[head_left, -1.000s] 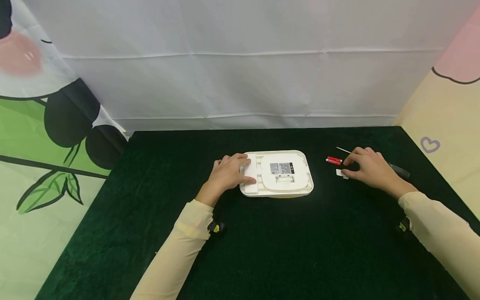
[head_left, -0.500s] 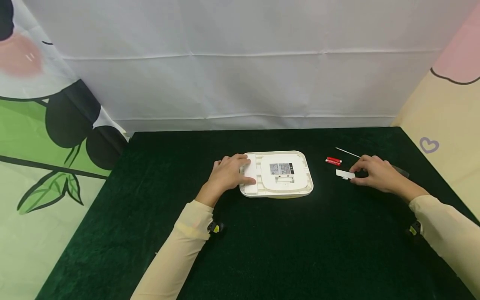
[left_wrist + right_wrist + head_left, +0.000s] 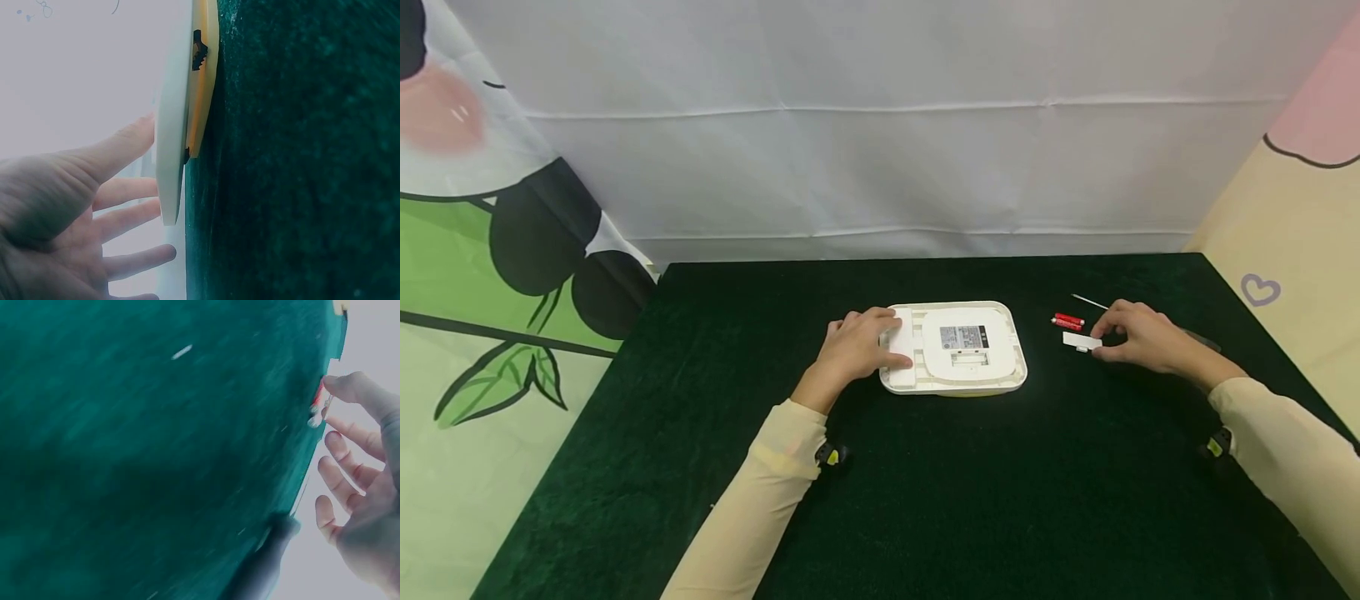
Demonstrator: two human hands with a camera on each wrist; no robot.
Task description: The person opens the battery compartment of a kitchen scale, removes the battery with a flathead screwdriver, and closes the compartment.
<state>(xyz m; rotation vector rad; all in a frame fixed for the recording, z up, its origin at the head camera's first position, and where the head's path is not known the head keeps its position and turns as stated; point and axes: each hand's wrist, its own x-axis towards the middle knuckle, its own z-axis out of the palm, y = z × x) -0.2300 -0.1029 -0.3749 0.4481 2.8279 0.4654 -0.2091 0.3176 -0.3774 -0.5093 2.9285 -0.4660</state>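
A flat white device [image 3: 1009, 350], rounded and oblong, lies with a printed label [image 3: 964, 337] and a battery compartment [image 3: 970, 359] facing up. A yellow layer [image 3: 205, 87] shows beneath it in the left wrist view. My left hand [image 3: 857, 346] rests on its left end, thumb and fingers spread and fairly straight. To the right, my right hand [image 3: 1138, 337] pinches a small white battery cover [image 3: 1079, 341] between thumb and index finger, close over the table. Its other fingers are loosely bent in the right wrist view. Two red batteries [image 3: 1067, 322] lie just beyond the cover.
A screwdriver lies behind my right hand; its thin shaft [image 3: 1088, 301] and dark handle [image 3: 265, 556] show on either side. The dark green cloth-covered table [image 3: 925, 500] ends at a white curtain [image 3: 880, 167] at the back. Printed cloths hang at both sides.
My right hand first reached over the white battery cover, drew back to its right end, and now moves slightly left with it pinched. My left hand and the device have not moved.
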